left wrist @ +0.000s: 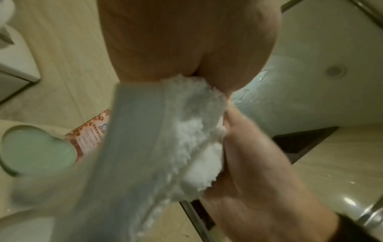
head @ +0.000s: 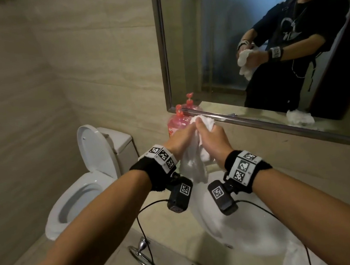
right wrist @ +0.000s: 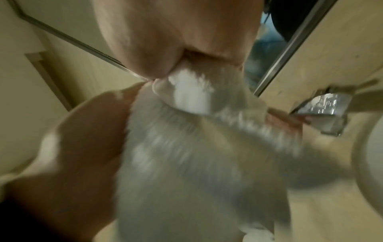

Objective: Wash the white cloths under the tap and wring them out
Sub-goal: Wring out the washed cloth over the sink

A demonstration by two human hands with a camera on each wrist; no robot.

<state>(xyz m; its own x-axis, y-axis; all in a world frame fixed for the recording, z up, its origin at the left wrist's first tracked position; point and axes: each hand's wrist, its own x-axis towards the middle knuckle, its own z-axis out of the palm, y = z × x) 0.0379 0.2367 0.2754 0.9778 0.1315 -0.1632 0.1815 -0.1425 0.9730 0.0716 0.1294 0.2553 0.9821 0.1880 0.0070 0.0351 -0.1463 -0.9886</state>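
Note:
Both hands grip one white cloth (head: 192,166) at the same spot, above the far left rim of the white sink (head: 242,231). My left hand (head: 182,139) holds it from the left and my right hand (head: 210,139) from the right. A bunched end sticks out above the right hand and the rest hangs down. In the left wrist view the fluffy cloth (left wrist: 182,131) is squeezed between the left hand (left wrist: 186,41) and the right hand (left wrist: 259,172). The right wrist view shows the cloth (right wrist: 186,155) blurred, with the chrome tap (right wrist: 323,111) behind it. A second white cloth (head: 297,259) lies at the sink's near edge.
A pink pump soap bottle (head: 176,125) stands on the counter just behind the hands, under the mirror (head: 245,29). A toilet (head: 97,167) with its lid up is to the left. A chrome towel ring (head: 142,252) hangs off the counter front. Camera cables dangle from both wrists.

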